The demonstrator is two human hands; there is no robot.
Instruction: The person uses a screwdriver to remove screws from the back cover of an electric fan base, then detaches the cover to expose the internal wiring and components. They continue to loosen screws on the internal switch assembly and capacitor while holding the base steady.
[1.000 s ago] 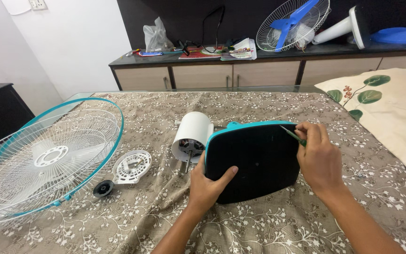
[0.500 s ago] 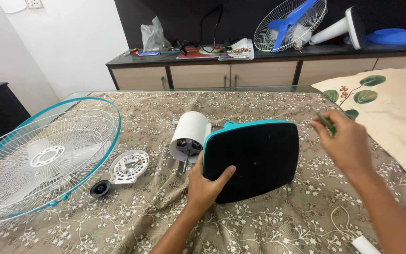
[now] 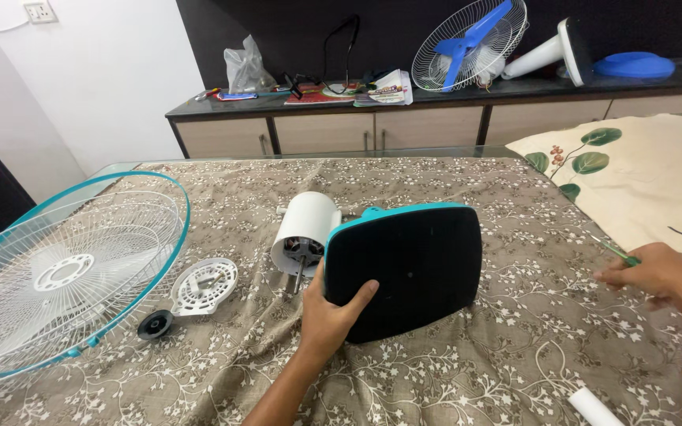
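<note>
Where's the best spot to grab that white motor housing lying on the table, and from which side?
Grip the white motor housing around its smooth round barrel, coming down from above. It lies on its side on the tablecloth, so the curved top is open. Avoid the near end, where the shaft sticks out, and the right, where the fan base, held by the left hand, crowds it.

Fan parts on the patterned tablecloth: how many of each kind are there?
Wire fan guard with teal rim: 1
White motor housing: 1
Black fan base with teal edge: 1
White round plate: 1
Black round cap: 1
Total: 5
</note>
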